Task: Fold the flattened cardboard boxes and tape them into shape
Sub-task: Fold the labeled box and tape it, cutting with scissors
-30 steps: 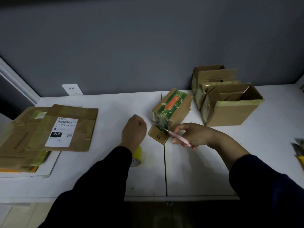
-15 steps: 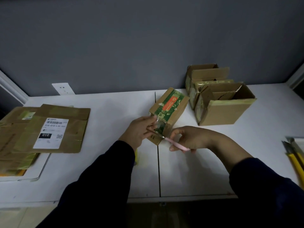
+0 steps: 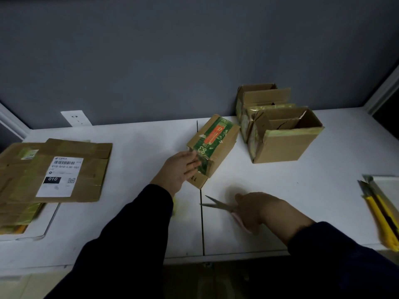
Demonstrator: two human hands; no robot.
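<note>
My left hand [image 3: 179, 171] lies with straight fingers pressed against the near end of the small brown cardboard box wrapped in green and orange printed tape [image 3: 216, 141], which sits mid-way across the white tabletop [image 3: 129, 147]. My right hand [image 3: 257, 210], nearer and to the right, curls round the pink-handled metal scissors [image 3: 216, 205], blades parted and pointing left. The stack of flattened brown cardboard boxes [image 3: 92, 169] lies at the left.

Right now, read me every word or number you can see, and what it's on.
"010": black patch of the label on the flat box.
"010-010-L30-551", roughly: same label.
"83": green print on the small box.
Label's small print, box's red panel: too blurred.
Marks on its flap: unclear.
</note>
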